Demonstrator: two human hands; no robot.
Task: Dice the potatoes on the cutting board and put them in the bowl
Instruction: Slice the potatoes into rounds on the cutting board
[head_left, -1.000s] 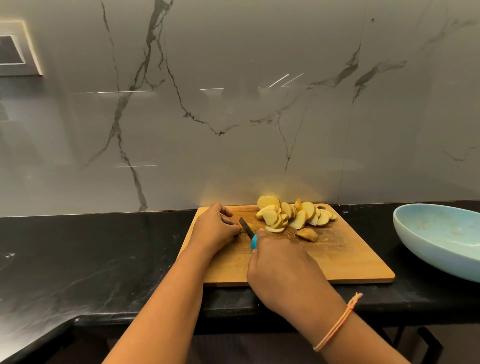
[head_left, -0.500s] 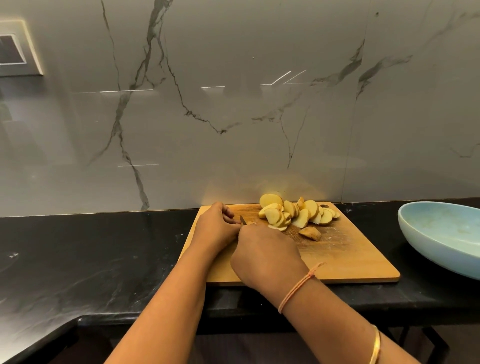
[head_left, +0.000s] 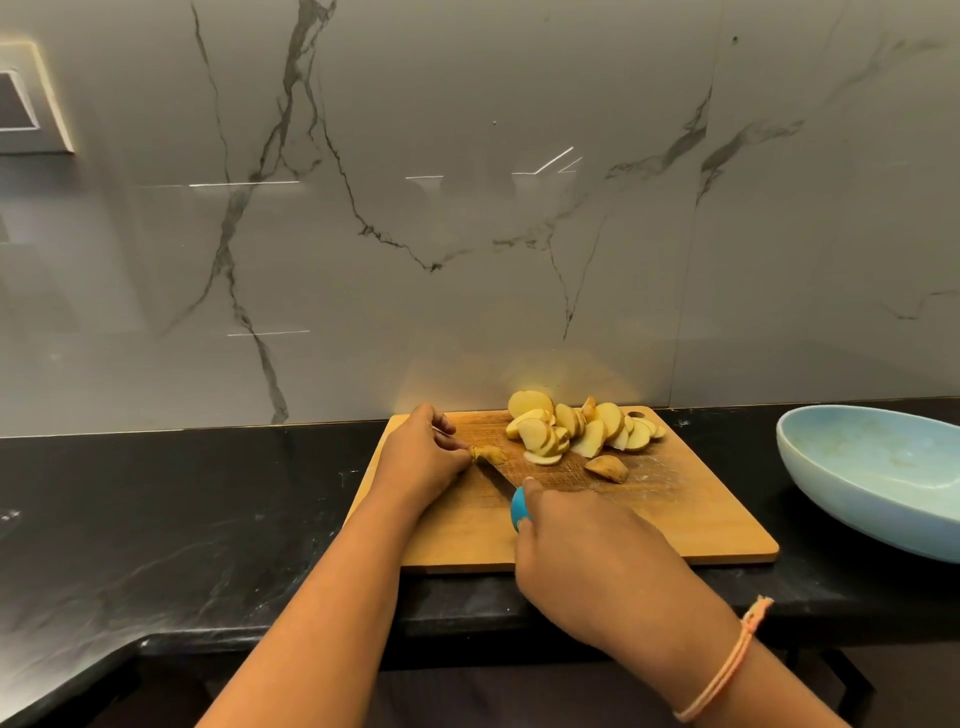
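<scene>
head view, hands: left hand (head_left: 423, 460) pinching a small potato piece (head_left: 489, 454), right hand (head_left: 587, 561) wrapped round the blue-handled knife (head_left: 519, 506)
potatoes: sliced pile (head_left: 576, 428) at far end of the cutting board (head_left: 675, 519), none visible in the bowl (head_left: 872, 467)
risk: blade right beside left fingertips, tiny piece, could easily slip and nick
room: board's near edge close to the desk (head_left: 182, 519) lip; bowl well apart on the right

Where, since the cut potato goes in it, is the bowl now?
In the head view, the pale blue bowl sits on the black counter at the far right, just past the cutting board's right edge.
</scene>
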